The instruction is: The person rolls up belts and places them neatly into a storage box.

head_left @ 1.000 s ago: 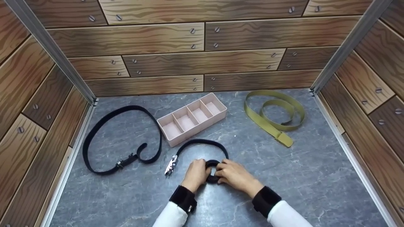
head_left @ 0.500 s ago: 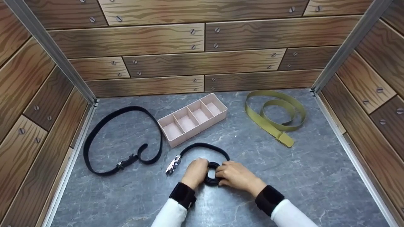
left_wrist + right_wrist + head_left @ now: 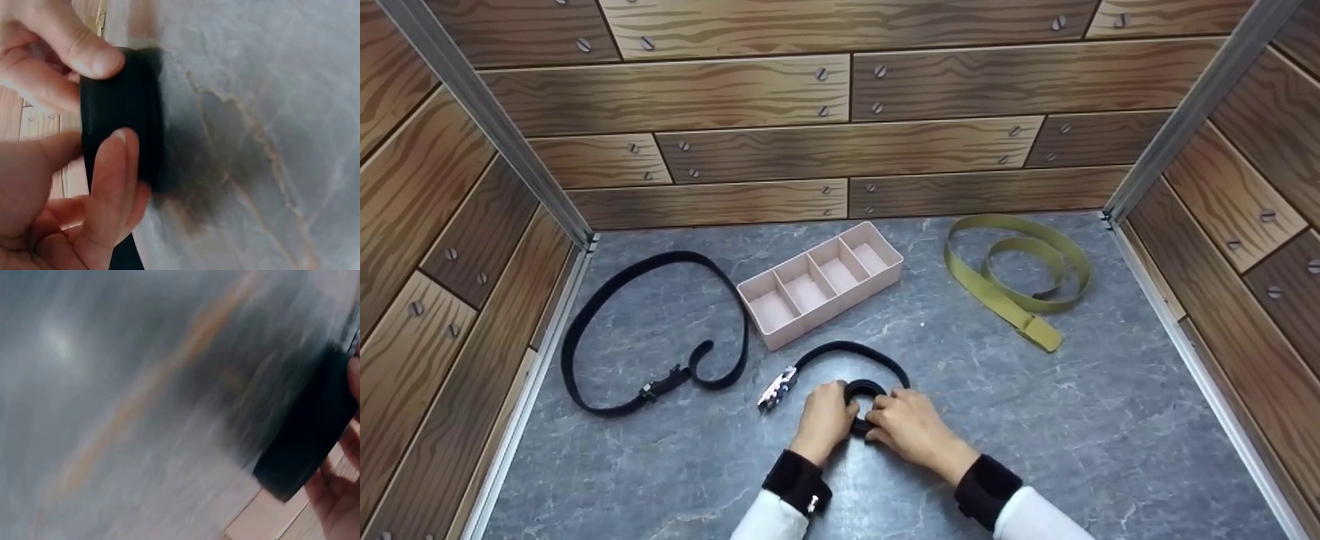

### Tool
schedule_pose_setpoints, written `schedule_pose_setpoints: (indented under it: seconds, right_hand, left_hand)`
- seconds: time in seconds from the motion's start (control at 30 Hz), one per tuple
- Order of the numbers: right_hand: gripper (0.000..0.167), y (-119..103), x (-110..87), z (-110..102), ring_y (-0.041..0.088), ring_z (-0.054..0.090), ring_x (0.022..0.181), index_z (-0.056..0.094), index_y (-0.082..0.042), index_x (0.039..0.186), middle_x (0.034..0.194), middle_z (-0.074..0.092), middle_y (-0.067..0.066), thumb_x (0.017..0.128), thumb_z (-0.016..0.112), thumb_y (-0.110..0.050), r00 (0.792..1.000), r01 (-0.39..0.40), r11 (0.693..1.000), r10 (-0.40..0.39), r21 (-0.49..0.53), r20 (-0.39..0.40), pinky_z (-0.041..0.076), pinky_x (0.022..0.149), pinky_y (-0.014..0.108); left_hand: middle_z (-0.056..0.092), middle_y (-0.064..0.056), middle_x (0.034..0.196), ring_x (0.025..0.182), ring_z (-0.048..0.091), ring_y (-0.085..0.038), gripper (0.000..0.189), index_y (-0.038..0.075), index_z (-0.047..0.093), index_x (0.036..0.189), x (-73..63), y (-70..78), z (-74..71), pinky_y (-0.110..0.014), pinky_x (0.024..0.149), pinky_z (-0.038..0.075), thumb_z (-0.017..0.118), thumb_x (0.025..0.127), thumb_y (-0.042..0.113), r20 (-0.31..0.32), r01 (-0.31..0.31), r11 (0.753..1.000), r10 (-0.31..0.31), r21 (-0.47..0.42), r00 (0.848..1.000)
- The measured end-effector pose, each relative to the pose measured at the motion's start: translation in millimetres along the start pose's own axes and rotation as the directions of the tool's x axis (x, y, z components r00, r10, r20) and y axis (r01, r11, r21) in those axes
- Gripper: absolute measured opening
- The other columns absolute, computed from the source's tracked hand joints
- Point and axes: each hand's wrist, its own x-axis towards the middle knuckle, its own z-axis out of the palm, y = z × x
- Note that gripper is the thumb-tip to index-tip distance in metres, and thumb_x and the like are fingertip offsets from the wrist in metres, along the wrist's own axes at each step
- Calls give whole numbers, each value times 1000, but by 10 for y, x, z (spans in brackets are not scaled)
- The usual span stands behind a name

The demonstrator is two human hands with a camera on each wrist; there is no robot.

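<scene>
A black belt is partly wound into a coil (image 3: 864, 388) near the front middle of the surface. My left hand (image 3: 825, 420) grips the coil's left side, and my right hand (image 3: 915, 429) pinches its right side. From the coil a loose length of belt arcs up and left to a shiny silver buckle (image 3: 778, 388) lying on the surface. Seen close in the left wrist view, fingers and a thumb press the coiled black strap (image 3: 115, 101) from two sides. In the right wrist view the coil (image 3: 309, 427) stands on edge, fingers at its right; that view is blurred.
Behind the hands lies a pink tray (image 3: 829, 304) with several compartments. A second black belt (image 3: 572, 337) loops at the left, touching or close to the tray. An olive-yellow belt (image 3: 986, 292) lies loosely coiled at right. Wood-patterned walls (image 3: 750, 90) enclose the grey marbled surface (image 3: 1072, 450).
The loose length of belt has drawn in nearer to the hands, and its buckle has slid slightly right. Both hands have stayed on the coil, shifting a little around it.
</scene>
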Motion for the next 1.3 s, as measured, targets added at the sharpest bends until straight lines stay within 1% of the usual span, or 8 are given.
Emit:
schedule_pose_setpoints:
  seconds: [0.17, 0.33, 0.43, 0.53, 0.63, 0.83, 1.1, 1.3]
  right_hand:
    - [25, 35, -4, -27, 18, 57, 75, 75, -19, 92, 88, 64, -4, 82, 75, -41, 998, 27, 997, -31, 76, 46, 47, 70, 36]
    - [28, 151, -8, -82, 19, 59, 87, 74, -17, 93, 99, 66, -3, 79, 77, -41, 987, 123, 987, -133, 106, 86, 45, 82, 36]
    - [26, 165, 0, -75, 19, 57, 84, 74, -18, 90, 94, 64, -4, 82, 74, -42, 981, 171, 982, -177, 77, 75, 45, 82, 35]
    - [26, 135, 7, -56, 18, 53, 77, 73, -18, 86, 87, 62, -4, 84, 72, -44, 983, 167, 985, -170, 40, 65, 44, 77, 35]
    - [28, 80, 15, -46, 19, 52, 74, 74, -18, 84, 85, 61, -3, 84, 72, -46, 991, 119, 993, -119, 1, 59, 43, 74, 36]
    - [28, -78, 39, 20, 21, 55, 69, 73, -19, 79, 81, 61, -2, 81, 74, -47, 999, -38, 998, 37, -49, -13, 45, 65, 38]
    - [29, -233, 99, 105, 23, 56, 61, 72, -16, 72, 74, 61, 0, 78, 77, -44, 977, -193, 976, 182, -102, -109, 45, 59, 37]
    - [31, -188, 123, 86, 22, 55, 60, 71, -16, 73, 75, 61, 0, 80, 75, -46, 987, -151, 983, 144, -102, -71, 46, 58, 37]
  left_hand:
    - [66, -14, 78, 69, 65, -35, 7, 6, 64, 83, 59, -31, -35, -44, 59, 50, 69, 79, 9, 99, -90, 990, 80, 104, 992]
    - [67, -8, 82, 74, 65, -28, 5, 11, 66, 85, 156, -71, -110, -41, 63, 50, 68, 81, 9, 233, -198, 971, 164, 131, 958]
    - [68, -6, 82, 75, 65, -27, 4, 13, 67, 85, 182, -98, -119, -41, 63, 50, 68, 82, 10, 247, -224, 968, 190, 116, 950]
    - [69, -5, 85, 77, 66, -25, 6, 13, 72, 89, 168, -127, -96, -40, 64, 51, 70, 83, 14, 202, -156, 985, 140, 69, 969]
    - [70, -6, 90, 83, 66, -24, 13, 12, 74, 93, 139, -150, -76, -39, 68, 51, 73, 83, 21, 153, -45, 999, 45, -5, 987]
    - [71, -11, 98, 89, 66, -28, 27, 8, 74, 103, 95, -146, -91, -43, 76, 52, 76, 83, 25, 125, 107, 989, -93, -106, 988]
    - [70, -17, 99, 91, 67, -34, 36, 2, 72, 107, 48, -116, -55, -44, 78, 52, 79, 79, 22, 40, 192, 968, -188, -160, 981]
    - [70, -19, 95, 84, 67, -32, 26, 0, 74, 100, 67, -82, -41, -42, 73, 53, 77, 78, 14, 26, 180, 969, -178, -171, 984]
